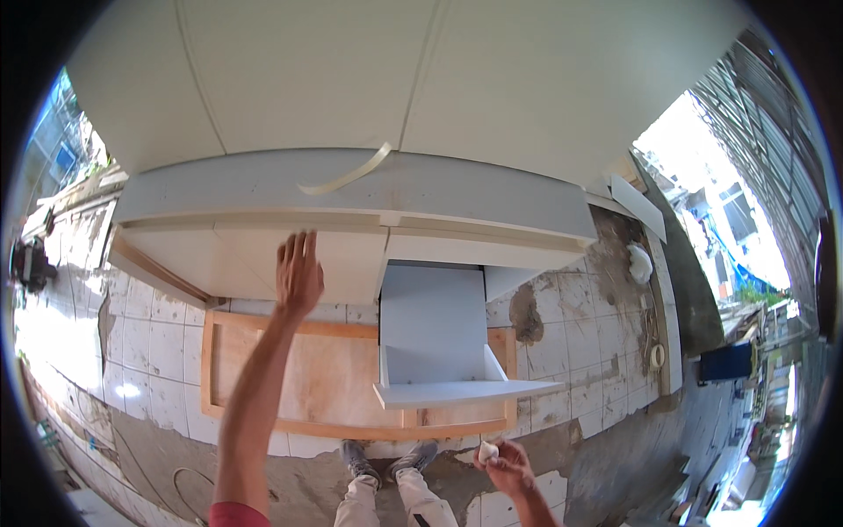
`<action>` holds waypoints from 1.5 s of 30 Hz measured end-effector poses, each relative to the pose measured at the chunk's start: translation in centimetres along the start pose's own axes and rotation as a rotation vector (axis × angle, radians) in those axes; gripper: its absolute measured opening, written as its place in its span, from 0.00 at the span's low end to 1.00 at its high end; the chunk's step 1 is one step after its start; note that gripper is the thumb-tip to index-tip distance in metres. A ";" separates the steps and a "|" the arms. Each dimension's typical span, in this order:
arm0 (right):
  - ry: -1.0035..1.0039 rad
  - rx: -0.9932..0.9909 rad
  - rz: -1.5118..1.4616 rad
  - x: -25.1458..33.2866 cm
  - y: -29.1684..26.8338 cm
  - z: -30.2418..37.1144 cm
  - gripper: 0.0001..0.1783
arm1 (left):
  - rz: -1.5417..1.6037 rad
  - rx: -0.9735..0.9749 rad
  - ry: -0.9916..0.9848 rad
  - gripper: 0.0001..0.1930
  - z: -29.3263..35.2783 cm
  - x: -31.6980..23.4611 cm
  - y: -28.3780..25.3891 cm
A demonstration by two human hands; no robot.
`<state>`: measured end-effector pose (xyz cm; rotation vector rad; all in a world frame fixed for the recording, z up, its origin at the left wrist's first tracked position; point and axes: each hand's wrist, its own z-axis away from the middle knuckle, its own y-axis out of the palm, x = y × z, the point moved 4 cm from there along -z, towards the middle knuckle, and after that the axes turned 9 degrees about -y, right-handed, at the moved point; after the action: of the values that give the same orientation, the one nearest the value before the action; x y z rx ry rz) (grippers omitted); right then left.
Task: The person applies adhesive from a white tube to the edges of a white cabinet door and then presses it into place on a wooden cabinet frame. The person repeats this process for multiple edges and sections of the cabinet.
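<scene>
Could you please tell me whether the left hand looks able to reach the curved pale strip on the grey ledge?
Probably yes: the left hand points toward the grey ledge, and no loose object shows between it and the curved pale strip.

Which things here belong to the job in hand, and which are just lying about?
Seemingly in the job:
cabinet, near the open left hand
open drawer
small white wad in the right hand

Probably just lying about:
pale ring-shaped roll
white clump on the floor
blue box
</scene>
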<state>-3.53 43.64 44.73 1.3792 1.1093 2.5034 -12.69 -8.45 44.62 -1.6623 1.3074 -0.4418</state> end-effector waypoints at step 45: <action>0.145 -0.589 -0.772 -30.3 -15.0 26.9 0.26 | 1.918 0.599 -1.221 0.40 28.1 -28.1 13.9</action>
<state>30.97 57.89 23.02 0.4848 0.6404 2.0857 -9.62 29.47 26.55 0.3630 0.9858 1.0673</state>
